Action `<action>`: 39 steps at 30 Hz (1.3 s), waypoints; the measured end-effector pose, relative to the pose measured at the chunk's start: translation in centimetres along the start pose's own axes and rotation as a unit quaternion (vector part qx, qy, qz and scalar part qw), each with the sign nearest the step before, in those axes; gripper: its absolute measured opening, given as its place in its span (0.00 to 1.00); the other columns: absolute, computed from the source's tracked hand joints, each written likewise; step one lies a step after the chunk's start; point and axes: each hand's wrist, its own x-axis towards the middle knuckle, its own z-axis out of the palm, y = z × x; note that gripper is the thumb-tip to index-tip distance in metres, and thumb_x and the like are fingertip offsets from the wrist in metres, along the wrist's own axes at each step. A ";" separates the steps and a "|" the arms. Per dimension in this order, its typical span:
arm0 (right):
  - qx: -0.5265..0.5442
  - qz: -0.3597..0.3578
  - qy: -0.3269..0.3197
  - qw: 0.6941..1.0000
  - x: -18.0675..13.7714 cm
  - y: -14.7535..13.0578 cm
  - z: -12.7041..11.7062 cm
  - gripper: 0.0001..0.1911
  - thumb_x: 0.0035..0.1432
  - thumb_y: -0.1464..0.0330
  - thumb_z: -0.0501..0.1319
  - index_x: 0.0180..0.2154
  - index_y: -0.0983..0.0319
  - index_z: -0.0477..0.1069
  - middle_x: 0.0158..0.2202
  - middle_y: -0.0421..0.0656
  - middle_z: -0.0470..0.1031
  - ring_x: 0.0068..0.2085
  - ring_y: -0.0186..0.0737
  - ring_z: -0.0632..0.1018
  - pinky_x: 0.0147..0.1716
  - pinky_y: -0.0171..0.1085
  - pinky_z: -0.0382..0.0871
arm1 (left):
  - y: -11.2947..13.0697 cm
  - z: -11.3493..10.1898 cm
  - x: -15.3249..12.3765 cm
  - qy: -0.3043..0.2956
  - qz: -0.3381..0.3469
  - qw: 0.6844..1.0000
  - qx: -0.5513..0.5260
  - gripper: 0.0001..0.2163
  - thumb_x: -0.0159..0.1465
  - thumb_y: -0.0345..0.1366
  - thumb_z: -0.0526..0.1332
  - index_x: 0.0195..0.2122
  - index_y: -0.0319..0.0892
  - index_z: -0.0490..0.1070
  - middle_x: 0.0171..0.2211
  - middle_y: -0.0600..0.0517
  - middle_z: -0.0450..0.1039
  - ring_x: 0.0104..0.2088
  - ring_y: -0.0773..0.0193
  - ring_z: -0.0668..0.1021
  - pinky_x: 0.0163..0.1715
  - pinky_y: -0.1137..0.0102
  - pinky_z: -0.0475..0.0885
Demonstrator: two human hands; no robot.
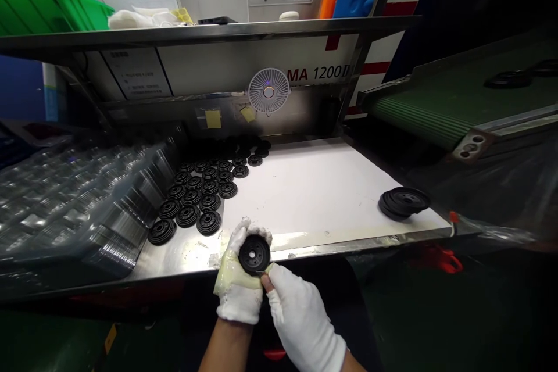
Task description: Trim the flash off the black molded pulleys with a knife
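Black rubber pulley (254,254), at desk (183,257) edge: left hand (238,282) fingers closed around it, steadying it for right hand (300,317) fingers pinching small blade (261,272).

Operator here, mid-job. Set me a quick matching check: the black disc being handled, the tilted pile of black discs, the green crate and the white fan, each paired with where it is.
Things:
1. Black ribbed disc
2. Tilted pile of black discs
3. Green plastic crate
4. White fan

Places:
A. On the upper steel shelf
B. In the left hand
C. Below the shelf, before the machine panel
D. On the right of the white sheet

Pairs: 1-B, 2-D, 3-A, 4-C
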 end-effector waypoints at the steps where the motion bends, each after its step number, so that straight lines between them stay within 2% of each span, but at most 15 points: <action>1: 0.016 0.002 -0.008 1.000 0.0 0.0 -0.1 0.13 0.62 0.66 0.46 0.28 0.60 0.64 0.24 0.39 0.70 0.23 0.33 0.69 0.22 0.32 0.53 | 0.0 -0.1 -0.1 -0.008 0.002 1.000 0.010 0.10 0.53 0.28 0.60 0.37 0.41 0.70 0.31 0.49 0.71 0.36 0.60 0.75 0.39 0.61 0.72; 3: 0.056 0.007 -0.032 0.998 0.1 0.0 -0.5 0.13 0.62 0.66 0.45 0.29 0.59 0.64 0.25 0.39 0.70 0.24 0.34 0.70 0.23 0.31 0.56 | 0.2 -0.3 -0.2 -0.023 -0.009 1.000 0.016 0.12 0.53 0.29 0.60 0.40 0.40 0.69 0.35 0.46 0.71 0.40 0.57 0.75 0.40 0.58 0.71; 5: 0.101 0.017 -0.052 0.993 0.2 0.1 -1.1 0.13 0.62 0.65 0.44 0.30 0.60 0.64 0.26 0.40 0.70 0.24 0.34 0.70 0.23 0.31 0.58 | 0.7 -0.5 -0.1 -0.025 -0.017 1.000 -0.003 0.12 0.53 0.29 0.60 0.40 0.39 0.69 0.34 0.47 0.71 0.38 0.58 0.75 0.41 0.59 0.71; 10: 0.197 0.052 -0.055 0.977 0.2 0.1 -2.3 0.12 0.62 0.61 0.45 0.31 0.59 0.61 0.25 0.39 0.67 0.25 0.34 0.69 0.25 0.32 0.62 | 2.2 -0.8 0.3 0.010 0.019 0.999 -0.042 0.09 0.53 0.26 0.58 0.36 0.38 0.69 0.32 0.49 0.70 0.35 0.62 0.75 0.39 0.62 0.72; 14: 0.233 0.081 -0.054 0.968 0.0 0.2 -2.4 0.11 0.61 0.60 0.47 0.32 0.60 0.59 0.24 0.38 0.65 0.25 0.34 0.67 0.25 0.31 0.63 | 2.5 -0.8 0.2 0.013 0.015 0.999 -0.042 0.09 0.53 0.26 0.58 0.36 0.39 0.69 0.32 0.49 0.70 0.35 0.61 0.75 0.37 0.63 0.73; 18: 0.248 0.096 -0.069 0.961 0.0 0.6 -2.3 0.13 0.61 0.59 0.47 0.28 0.59 0.57 0.23 0.36 0.63 0.24 0.32 0.66 0.25 0.31 0.61 | 2.3 -0.7 -0.2 0.022 0.005 0.999 -0.042 0.10 0.53 0.26 0.58 0.37 0.39 0.69 0.31 0.49 0.70 0.34 0.61 0.75 0.36 0.62 0.73; 21: 0.217 0.079 -0.070 0.970 0.3 0.8 -2.3 0.15 0.62 0.59 0.45 0.27 0.59 0.58 0.22 0.36 0.64 0.23 0.32 0.66 0.24 0.30 0.59 | 2.0 -0.6 -0.5 0.006 -0.002 0.999 -0.037 0.10 0.53 0.27 0.59 0.37 0.40 0.69 0.32 0.48 0.70 0.35 0.61 0.75 0.37 0.61 0.72; 26: 0.073 0.038 -0.022 0.996 0.9 0.9 -2.2 0.16 0.62 0.62 0.44 0.26 0.59 0.61 0.22 0.38 0.66 0.23 0.33 0.67 0.23 0.31 0.56 | 1.2 -0.1 -1.2 -0.028 -0.012 0.999 -0.023 0.07 0.54 0.29 0.60 0.35 0.40 0.69 0.27 0.51 0.69 0.30 0.63 0.74 0.34 0.65 0.72; 29: 0.025 0.015 -0.008 1.000 1.0 0.8 -1.9 0.15 0.62 0.65 0.45 0.27 0.59 0.63 0.22 0.39 0.68 0.23 0.33 0.69 0.22 0.31 0.55 | 0.8 0.0 -1.6 -0.062 -0.011 0.998 -0.010 0.05 0.55 0.32 0.59 0.34 0.41 0.70 0.25 0.52 0.68 0.29 0.65 0.74 0.32 0.67 0.72; 31: 0.010 0.006 -0.006 1.000 0.9 0.7 -1.7 0.14 0.62 0.65 0.45 0.27 0.59 0.63 0.23 0.39 0.69 0.23 0.32 0.69 0.22 0.31 0.54 | 0.6 0.0 -1.6 -0.076 0.001 0.997 -0.008 0.05 0.56 0.31 0.59 0.34 0.40 0.70 0.26 0.52 0.68 0.29 0.65 0.74 0.34 0.68 0.72; 36: -0.006 0.001 -0.022 1.000 0.3 0.1 -0.8 0.14 0.62 0.65 0.45 0.27 0.59 0.62 0.23 0.38 0.69 0.23 0.32 0.69 0.22 0.31 0.53 | 0.2 -0.1 -1.3 -0.042 0.051 0.997 -0.025 0.05 0.56 0.31 0.60 0.34 0.41 0.69 0.25 0.55 0.67 0.30 0.68 0.73 0.38 0.67 0.71; 39: 0.007 -0.014 -0.032 0.999 0.2 -0.2 -0.6 0.14 0.62 0.65 0.45 0.28 0.59 0.63 0.24 0.39 0.70 0.24 0.33 0.70 0.23 0.31 0.54 | 0.2 -0.1 -1.1 -0.015 0.058 0.998 -0.024 0.08 0.55 0.29 0.60 0.36 0.42 0.69 0.28 0.54 0.69 0.32 0.67 0.74 0.40 0.67 0.71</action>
